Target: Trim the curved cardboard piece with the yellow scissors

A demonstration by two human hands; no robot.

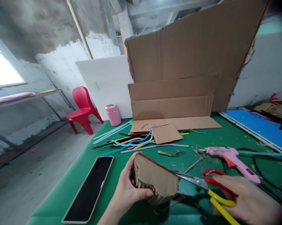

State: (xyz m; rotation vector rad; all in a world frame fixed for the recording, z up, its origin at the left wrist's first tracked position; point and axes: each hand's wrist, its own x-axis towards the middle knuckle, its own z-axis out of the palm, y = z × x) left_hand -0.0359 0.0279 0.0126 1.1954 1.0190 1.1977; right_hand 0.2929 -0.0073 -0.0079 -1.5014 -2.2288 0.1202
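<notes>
My left hand [125,190] has its grip closed round the cardboard piece [155,176], thumb on the near edge. The piece sits low at 6 o'clock over the green surface [225,134]. My right hand [246,200], at 4 o'clock, has its grip closed through the handles of the scissors [205,186], whose blade tips meet the piece's right corner. A phone [91,187] lies at 8 o'clock. A pink glue gun [232,157] lies at 3 o'clock, and pipe cleaners [136,141] are spread toward 12.
</notes>
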